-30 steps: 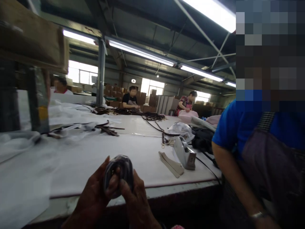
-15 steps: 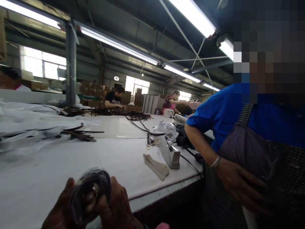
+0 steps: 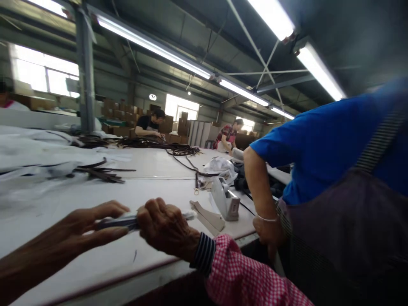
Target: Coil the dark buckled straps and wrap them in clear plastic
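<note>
**Both hands on a flat wrapped packet at the near edge of the table**

Low in the frame, left of centre, the left hand lies stretched out over the white table, its thumb and fingers pinching the left end of a thin, flat packet in shiny clear wrapping. The right hand is clenched over the middle of the same packet, knuckles up, so that only a short pale end shows past it toward the right. The packet sits just above the table top, close to the near edge; what is inside it cannot be made out. A red-and-white checked sleeve with a striped cuff covers the right forearm at the bottom centre.

Just right of the right hand, two beige flat pieces lie on the table, and beside them stands a pale tape dispenser. Behind that is a bundle of white plastic. Dark straps lie in the middle left, and more straps are heaped farther back near the centre.

The right side of the frame is filled by a person in a blue shirt and dark apron, with one hand down at the table's edge. Two more people work at the far end of the table, small in the upper middle.
</note>
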A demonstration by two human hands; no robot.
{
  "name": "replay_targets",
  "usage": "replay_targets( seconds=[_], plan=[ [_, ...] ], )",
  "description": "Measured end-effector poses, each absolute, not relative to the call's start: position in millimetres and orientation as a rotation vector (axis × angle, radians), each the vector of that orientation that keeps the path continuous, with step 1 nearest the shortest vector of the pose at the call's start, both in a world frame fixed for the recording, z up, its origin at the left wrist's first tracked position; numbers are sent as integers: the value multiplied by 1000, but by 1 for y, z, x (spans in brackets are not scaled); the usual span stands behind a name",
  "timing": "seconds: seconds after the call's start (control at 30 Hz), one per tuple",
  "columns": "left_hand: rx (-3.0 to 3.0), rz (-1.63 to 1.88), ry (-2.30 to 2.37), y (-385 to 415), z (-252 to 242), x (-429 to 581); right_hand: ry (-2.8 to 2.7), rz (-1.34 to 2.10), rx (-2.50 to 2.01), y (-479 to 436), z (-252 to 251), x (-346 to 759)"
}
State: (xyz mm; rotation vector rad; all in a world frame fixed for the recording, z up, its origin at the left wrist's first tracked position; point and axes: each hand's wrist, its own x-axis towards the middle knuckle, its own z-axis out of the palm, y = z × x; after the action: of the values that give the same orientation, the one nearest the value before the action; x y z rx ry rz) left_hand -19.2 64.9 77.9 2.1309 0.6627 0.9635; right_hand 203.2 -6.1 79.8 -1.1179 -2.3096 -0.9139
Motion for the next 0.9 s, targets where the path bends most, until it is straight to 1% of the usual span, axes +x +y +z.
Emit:
replay_targets(
  seconds=[0.03, 0.1, 0.17, 0.23, 0.33, 0.4, 0.5, 0.57, 0.67, 0.77, 0.9],
  plan=[
    [2241, 772, 651, 63, 77, -20, -2354, -826, -1152, -5, 73, 204],
    [2312, 808, 593, 59, 64, -22, -2447, -522, -1220, -7, 57, 206],
    [2356, 766, 481, 57, 41, -25, -2531, -133, -1251, -10, 44, 211],
    [2362, 762, 444, 56, 19, -28, -2569, 99, -1245, -12, 38, 219],
    [2351, 766, 405, 60, 5, -32, -2575, 77, -1245, -8, 41, 231],
    [2366, 748, 344, 65, 6, -36, -2599, 40, -1240, -2, 45, 235],
    [2459, 725, 299, 71, 16, -44, -2626, 77, -1208, 6, 47, 233],
    [2581, 714, 378, 70, 25, -45, -2585, 109, -1211, 10, 43, 225],
    [2769, 632, 629, 62, 34, -33, -2473, 167, -1249, 13, 31, 213],
    [2837, 589, 816, 55, 30, -10, -2368, 220, -1296, 13, 24, 209],
    [2758, 687, 799, 57, 18, 1, -2357, 387, -1273, 14, 29, 225]
  ],
)
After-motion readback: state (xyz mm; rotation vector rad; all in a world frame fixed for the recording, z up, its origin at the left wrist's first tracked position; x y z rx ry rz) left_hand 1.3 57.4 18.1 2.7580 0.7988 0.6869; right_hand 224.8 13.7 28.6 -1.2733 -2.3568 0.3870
